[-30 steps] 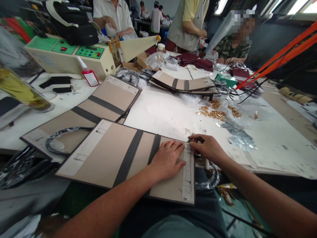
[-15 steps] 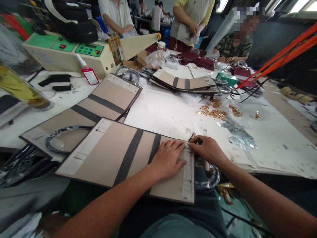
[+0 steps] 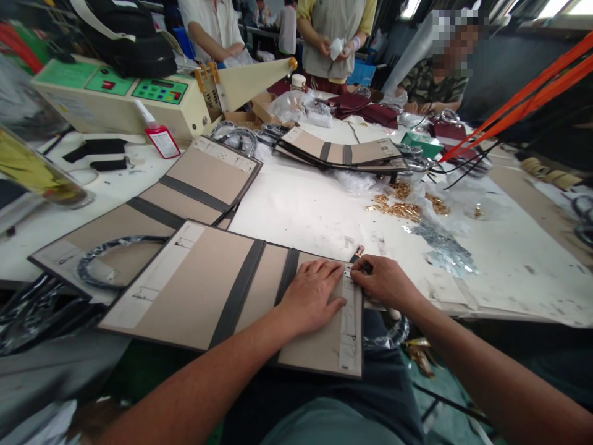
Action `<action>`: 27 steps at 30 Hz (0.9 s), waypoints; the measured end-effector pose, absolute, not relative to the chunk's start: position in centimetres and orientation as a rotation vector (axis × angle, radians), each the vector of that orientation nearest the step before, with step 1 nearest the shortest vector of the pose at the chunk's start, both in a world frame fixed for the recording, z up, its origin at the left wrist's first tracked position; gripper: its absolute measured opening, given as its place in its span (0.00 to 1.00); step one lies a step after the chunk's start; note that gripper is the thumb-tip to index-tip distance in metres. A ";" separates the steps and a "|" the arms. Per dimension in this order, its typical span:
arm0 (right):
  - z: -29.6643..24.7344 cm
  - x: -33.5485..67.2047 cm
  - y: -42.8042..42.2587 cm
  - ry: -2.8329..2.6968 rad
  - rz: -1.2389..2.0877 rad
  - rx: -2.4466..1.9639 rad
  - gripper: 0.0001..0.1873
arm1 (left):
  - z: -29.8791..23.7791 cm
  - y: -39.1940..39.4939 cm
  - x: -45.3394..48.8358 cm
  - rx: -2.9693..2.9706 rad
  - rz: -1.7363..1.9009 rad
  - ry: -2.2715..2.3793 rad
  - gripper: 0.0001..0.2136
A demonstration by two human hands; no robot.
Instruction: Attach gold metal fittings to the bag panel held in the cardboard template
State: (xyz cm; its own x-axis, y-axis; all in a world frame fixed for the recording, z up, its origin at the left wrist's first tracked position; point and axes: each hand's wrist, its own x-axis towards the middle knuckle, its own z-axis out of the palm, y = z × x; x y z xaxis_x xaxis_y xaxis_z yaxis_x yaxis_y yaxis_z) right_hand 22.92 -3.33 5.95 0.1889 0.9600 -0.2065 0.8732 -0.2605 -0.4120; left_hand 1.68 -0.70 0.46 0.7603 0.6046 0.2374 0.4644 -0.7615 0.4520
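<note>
A tan-backed bag panel [image 3: 217,272] with dark crosswise bands and pale end strips lies in front of me, its near part jutting past the table edge. My left hand [image 3: 312,290] rests flat on its right section, fingers stretched out. At the far right corner, my right hand [image 3: 380,278] has thumb and fingers pinched together by the pale strip [image 3: 349,334]. Whatever is between those fingertips is too small and hidden to name. Just behind them shows a small object with a coppery end [image 3: 358,251]. A plastic-wrapped bag handle [image 3: 391,334] hangs below the panel's right edge.
More panels [image 3: 199,173] lie left, and a stack of them [image 3: 338,148] sits farther back. Gold-coloured fittings [image 3: 398,207] and flat silver pieces [image 3: 447,247] are heaped right. A red glue bottle [image 3: 162,139] stands by a cream machine [image 3: 125,99]. Co-workers [image 3: 336,43] are across the table.
Both hands stay at the same places on the panel, the right fingers still pinched at its corner. The view has shifted slightly. Across the table, a co-worker's hands now show a white wad.
</note>
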 end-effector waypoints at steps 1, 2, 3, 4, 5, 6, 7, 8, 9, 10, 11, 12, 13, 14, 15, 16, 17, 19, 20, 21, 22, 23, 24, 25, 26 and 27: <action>5.9 23.0 -3.3 -1.756 0.663 -2.250 0.09 | 0.5 -0.7 1.7 2.587 0.526 0.819 0.32; 5.9 23.0 -3.3 -1.744 0.685 -2.244 0.09 | 0.5 -0.7 1.7 2.585 0.525 0.820 0.32; 5.9 23.0 -3.3 -1.739 0.702 -2.239 0.09 | 0.5 -0.7 1.7 2.585 0.525 0.819 0.32; 5.9 23.0 -3.3 -1.740 0.713 -2.234 0.09 | 0.5 -0.7 1.7 2.585 0.526 0.818 0.32; 5.8 23.1 -3.3 -1.748 0.715 -2.232 0.09 | 0.5 -0.7 1.7 2.585 0.527 0.817 0.31; 5.8 23.1 -3.3 -1.766 0.705 -2.235 0.09 | 0.6 -0.7 1.7 2.584 0.527 0.816 0.31; 5.6 23.1 -3.3 -1.793 0.678 -2.246 0.09 | 0.6 -0.7 1.7 2.582 0.526 0.817 0.31; 5.5 23.2 -3.3 -1.829 0.636 -2.262 0.09 | 0.6 -0.7 1.7 2.580 0.522 0.816 0.31; 5.3 23.2 -3.3 -1.863 0.582 -2.281 0.09 | 0.6 -0.7 1.6 2.578 0.519 0.815 0.31; 5.2 23.2 -3.4 -1.888 0.533 -2.294 0.09 | 0.7 -0.7 1.6 2.576 0.517 0.816 0.31; 5.2 23.3 -3.5 -1.896 0.514 -2.295 0.09 | 0.7 -0.7 1.6 2.575 0.515 0.817 0.31; 5.2 23.4 -3.7 -1.880 0.541 -2.278 0.09 | 0.7 -0.7 1.6 2.574 0.515 0.819 0.31; 5.3 23.5 -3.9 -1.831 0.613 -2.251 0.09 | 0.6 -0.7 1.6 2.572 0.517 0.822 0.31; 5.6 23.6 -4.1 -1.748 0.708 -2.215 0.11 | 0.6 -0.7 1.6 2.571 0.517 0.823 0.31; 5.9 23.7 -4.3 -1.640 0.805 -2.174 0.12 | 0.5 -0.7 1.6 2.569 0.517 0.822 0.31; 6.4 23.8 -4.4 -1.517 0.891 -2.116 0.14 | 0.5 -0.7 1.7 2.567 0.518 0.822 0.31; 7.0 23.8 -4.6 -1.384 0.950 -2.032 0.16 | 0.4 -0.7 1.7 2.565 0.519 0.821 0.32; 8.3 23.7 -4.6 -1.117 0.998 -1.779 0.22 | 0.3 -0.7 1.7 2.563 0.521 0.822 0.32; 8.9 23.5 -4.5 -1.000 1.002 -1.620 0.24 | 0.3 -0.7 1.8 2.562 0.522 0.825 0.32; 9.5 23.2 -4.3 -0.898 0.991 -1.463 0.26 | 0.3 -0.7 1.8 2.561 0.521 0.829 0.31; 9.9 22.9 -4.0 -0.822 0.966 -1.327 0.27 | 0.3 -0.7 1.8 2.559 0.518 0.834 0.31; 10.1 22.5 -3.7 -0.775 0.936 -1.224 0.28 | 0.3 -0.7 1.8 2.556 0.512 0.836 0.31; 10.1 22.2 -3.4 -0.756 0.903 -1.149 0.28 | 0.4 -0.7 1.8 2.554 0.508 0.837 0.31; 9.9 21.9 -3.0 -0.756 0.874 -1.094 0.27 | 0.4 -0.7 1.8 2.552 0.505 0.837 0.31; 9.5 21.6 -2.7 -0.764 0.848 -1.056 0.27 | 0.5 -0.7 1.8 2.552 0.503 0.834 0.31; 9.0 21.4 -2.4 -0.773 0.833 -1.028 0.27 | 0.5 -0.7 1.9 2.554 0.502 0.831 0.32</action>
